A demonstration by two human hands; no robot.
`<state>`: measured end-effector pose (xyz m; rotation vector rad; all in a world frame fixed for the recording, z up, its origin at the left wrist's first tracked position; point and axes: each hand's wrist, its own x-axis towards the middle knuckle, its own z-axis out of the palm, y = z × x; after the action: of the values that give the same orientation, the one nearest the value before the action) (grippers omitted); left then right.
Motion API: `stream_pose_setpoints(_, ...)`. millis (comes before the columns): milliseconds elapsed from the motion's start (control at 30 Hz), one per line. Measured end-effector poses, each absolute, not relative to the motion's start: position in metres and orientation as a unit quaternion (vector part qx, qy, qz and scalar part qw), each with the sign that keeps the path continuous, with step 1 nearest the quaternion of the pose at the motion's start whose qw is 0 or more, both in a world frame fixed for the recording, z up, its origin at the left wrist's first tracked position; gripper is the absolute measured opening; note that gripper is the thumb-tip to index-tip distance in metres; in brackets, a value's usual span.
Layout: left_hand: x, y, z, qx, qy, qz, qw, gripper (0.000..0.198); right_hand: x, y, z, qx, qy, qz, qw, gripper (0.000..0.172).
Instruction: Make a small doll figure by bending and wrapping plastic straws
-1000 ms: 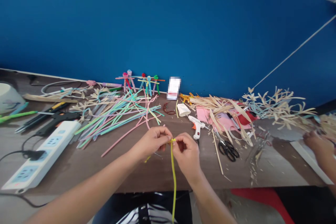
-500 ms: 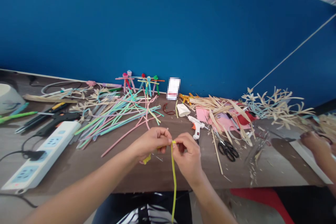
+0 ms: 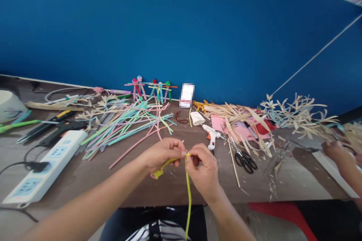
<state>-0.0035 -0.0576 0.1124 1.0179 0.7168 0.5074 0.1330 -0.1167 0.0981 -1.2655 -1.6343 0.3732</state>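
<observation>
Head view: we look down at our left hand (image 3: pixel 162 154) and right hand (image 3: pixel 202 167), close together just inside the near edge of the dark brown wooden tabletop (image 3: pixel 169 192). Both grips are clenched on a thin yellow-green flexible strip (image 3: pixel 188 196), pinching it between fingers and thumbs. One length hangs down past the near edge, and a short end curls out below our left hand. Beyond the hands, to the left, lies a heap of long pastel flexible strips (image 3: pixel 127 131). To the right are a white hot glue gun (image 3: pixel 211 135) and black-handled steel scissors (image 3: pixel 245 160).
</observation>
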Motion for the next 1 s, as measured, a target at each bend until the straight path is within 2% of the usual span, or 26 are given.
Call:
stream_pose_setpoints(367, -0.0020, -0.0601, 0.1152, 0.545, 0.348, 0.236, 0.725, 0.024, 0.1339, -0.1184, 0.1024, -0.531, -0.654, 0.188, 0.505, 0.010)
stream_pose_setpoints(633, 0.0007, -0.0641, 0.1124, 0.593, 0.351, 0.287, 0.665, 0.022, 0.1356, -0.1185, 0.1021, -0.549, -0.638, 0.223, 0.492, 0.011)
stream_pose_setpoints(800, -0.0002, -0.0607, 0.1154, 0.586, 0.352, 0.257, 0.683, 0.023, 0.1384, -0.1163, 0.1011, -0.545, -0.636, 0.267, 0.477, 0.005)
stream_pose_setpoints(1000, -0.0008, -0.0599, 0.1181, 0.590, 0.342, 0.240, 0.691, 0.019, 0.1395, -0.1150, 0.1021, -0.553, -0.630, 0.259, 0.480, 0.007)
